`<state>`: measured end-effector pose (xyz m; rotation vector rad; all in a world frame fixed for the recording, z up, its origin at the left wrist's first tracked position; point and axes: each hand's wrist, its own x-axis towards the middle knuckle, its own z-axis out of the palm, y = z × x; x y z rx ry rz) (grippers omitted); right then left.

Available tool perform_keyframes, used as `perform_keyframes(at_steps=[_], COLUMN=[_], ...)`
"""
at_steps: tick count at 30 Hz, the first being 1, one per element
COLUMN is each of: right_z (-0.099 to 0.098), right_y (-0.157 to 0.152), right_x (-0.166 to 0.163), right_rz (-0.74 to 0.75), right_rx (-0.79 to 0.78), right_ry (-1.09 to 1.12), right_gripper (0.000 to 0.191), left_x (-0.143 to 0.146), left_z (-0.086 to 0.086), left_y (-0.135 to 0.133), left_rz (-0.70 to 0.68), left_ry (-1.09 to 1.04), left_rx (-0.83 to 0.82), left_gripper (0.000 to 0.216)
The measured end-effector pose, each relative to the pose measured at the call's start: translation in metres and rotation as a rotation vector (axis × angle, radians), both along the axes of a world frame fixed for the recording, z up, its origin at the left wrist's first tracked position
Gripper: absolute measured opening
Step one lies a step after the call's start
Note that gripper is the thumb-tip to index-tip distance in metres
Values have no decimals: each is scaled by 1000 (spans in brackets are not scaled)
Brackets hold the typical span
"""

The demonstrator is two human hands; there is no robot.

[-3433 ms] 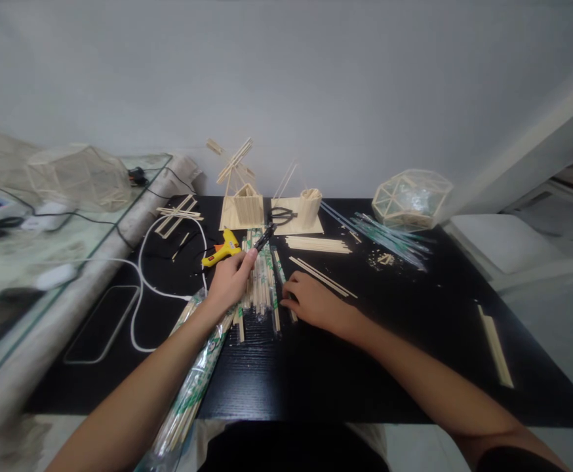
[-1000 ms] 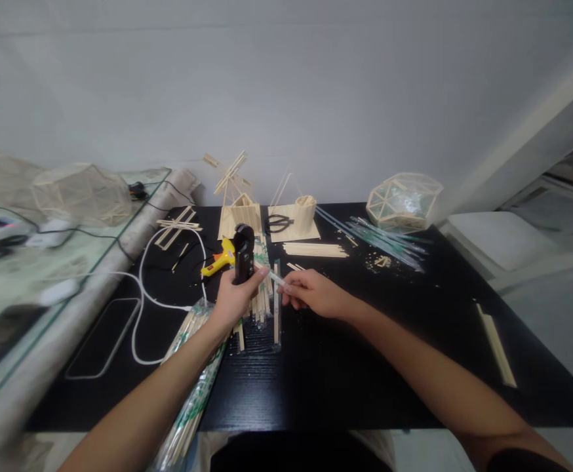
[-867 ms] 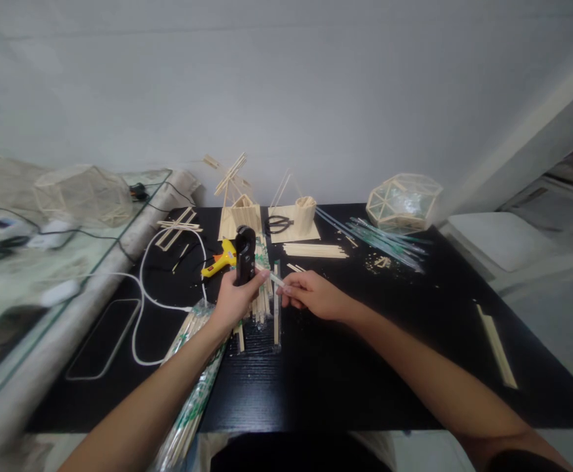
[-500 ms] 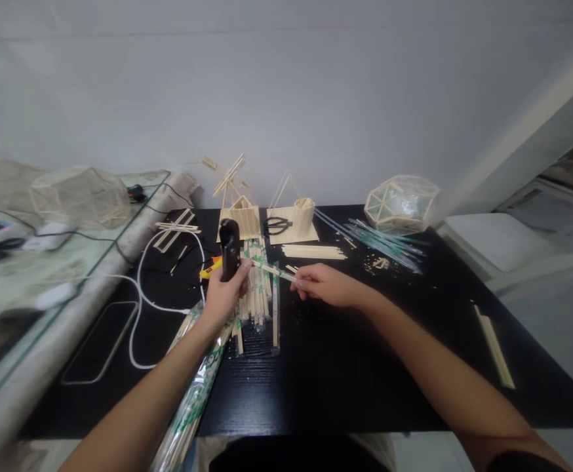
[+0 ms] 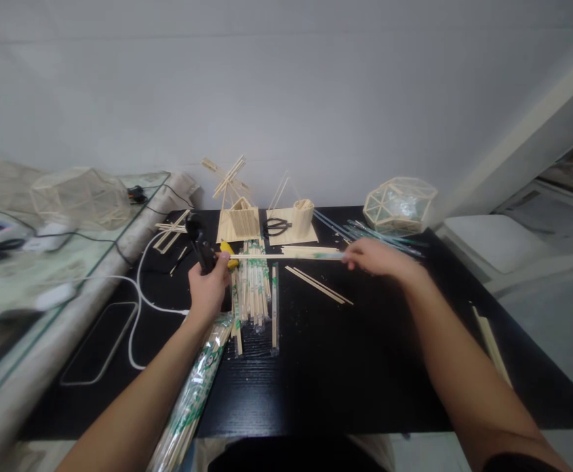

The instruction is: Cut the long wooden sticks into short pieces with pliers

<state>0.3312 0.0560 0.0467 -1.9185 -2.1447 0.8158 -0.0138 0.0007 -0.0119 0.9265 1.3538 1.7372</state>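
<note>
My left hand (image 5: 208, 288) is closed around the black-handled cutters (image 5: 198, 241), which point up and away from me, and its fingertips also pinch one end of a wrapped chopstick (image 5: 286, 255). That chopstick stretches level to the right, above the table. My right hand (image 5: 375, 257) grips its far end, where the clear green-printed wrapper sits. Below the stick lies a pile of wrapped chopsticks (image 5: 253, 288) on the black table (image 5: 345, 367). Two bare sticks (image 5: 318, 285) rest just right of the pile.
A yellow glue gun (image 5: 227, 250) lies behind my left hand, with a white cable (image 5: 141, 288) looping left. Stick models (image 5: 240, 216), scissors (image 5: 276, 227) and a geodesic frame (image 5: 399, 203) stand at the back. A long chopstick bundle (image 5: 188, 400) lies under my left arm. A glass desk (image 5: 31, 262) adjoins on the left.
My left hand lifted the cutters off the table. My right hand picked up a wrapped chopstick and has moved right, drawing the wrapper along it while the left hand holds the other end.
</note>
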Motion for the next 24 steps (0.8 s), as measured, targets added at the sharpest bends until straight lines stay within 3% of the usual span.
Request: perform_keyframes(at_steps=[3, 6, 10, 14, 17, 20, 22, 24], right_z=[-5, -12, -21, -21, -16, -12, -13, -18], right_y=[15, 21, 20, 22, 20, 6, -10, -27], right_x=[38, 63, 76, 67, 44, 3, -28, -58], right_rz=[-278, -456, -516, -490, -385, -127, 142, 316], right_rx=[147, 250, 304, 343, 355, 313, 174, 28], right_ry=[-140, -219, -224, -187, -116, 33, 273, 430], right_gripper=[21, 20, 20, 20, 19, 21, 22, 22], left_x=[-1, 0, 3, 4, 5, 7, 9, 11], left_z=[0, -5, -10, -11, -11, -10, -9, -9], left_y=[3, 2, -2, -4, -5, -7, -10, -13], left_rz=[3, -45, -86, -133, -185, -260, -320, -366], left_ry=[-32, 12, 122, 152, 139, 203, 281, 348], left_rx=[-9, -59, -114, -105, -108, -138, -168, -191], left_gripper=[38, 38, 42, 41, 39, 38, 39, 38])
